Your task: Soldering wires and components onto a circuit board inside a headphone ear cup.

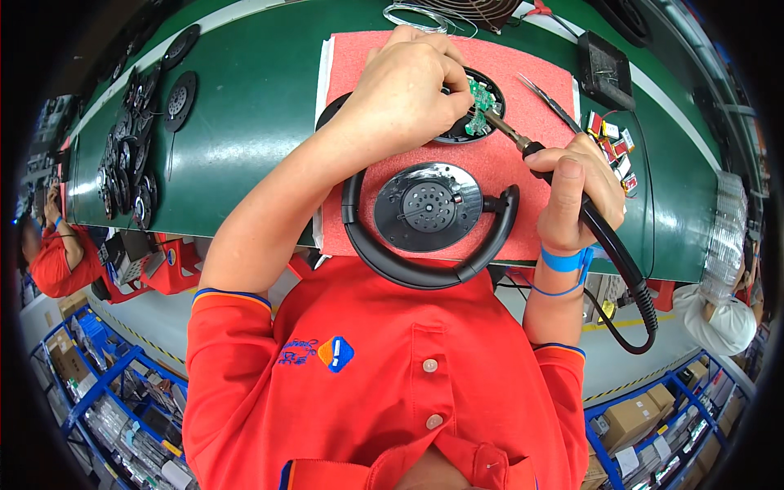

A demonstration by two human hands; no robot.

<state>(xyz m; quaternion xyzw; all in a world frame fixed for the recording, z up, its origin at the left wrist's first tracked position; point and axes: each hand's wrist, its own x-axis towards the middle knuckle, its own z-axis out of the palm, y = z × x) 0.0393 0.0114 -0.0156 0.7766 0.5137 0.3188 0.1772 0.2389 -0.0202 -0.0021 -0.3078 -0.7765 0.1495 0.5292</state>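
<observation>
A pink mat underlies the black headphones, presumably against scratches. The right hand is clamped on the soldering iron — low on the handle, likely for control. The left hand pinches at the circuit board; anything gripped, I cannot tell. The board — green, partly hidden — sits in the upper ear cup.

**Left hand blocks the view!**

It's covering part of the green circuit board; anything gripped there is too small to tell! Does the soldering iron touch? Too tiny to call! Left forearm hides some black headband; up top, the dark grille runs out of frame!
</observation>
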